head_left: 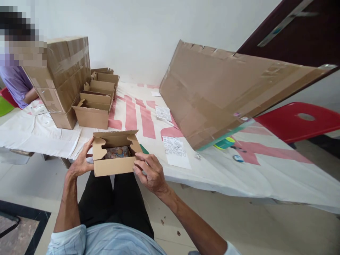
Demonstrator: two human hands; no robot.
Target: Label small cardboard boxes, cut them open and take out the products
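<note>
In front of me, at the near table edge, is a small cardboard box (114, 168) with its lid raised at the back and its side flaps folded inward. Inside lies a colourfully printed item (117, 152), partly covered by the flaps. My left hand (81, 161) grips the box's left side, thumb low and fingers on the outer wall. At the right front corner, my right hand (150, 171) has curled fingers against the box wall. A bit of something green (144, 148) shows behind the box's right side.
Several open cardboard boxes (93, 118) stand beside taped stacked cartons (62, 71) at the left. A large cardboard sheet (212, 95) leans on the right. Sticker sheets (175, 150), tape rolls (225, 142) and a red stool (300, 120) are also there. Another person (16, 78) sits far left.
</note>
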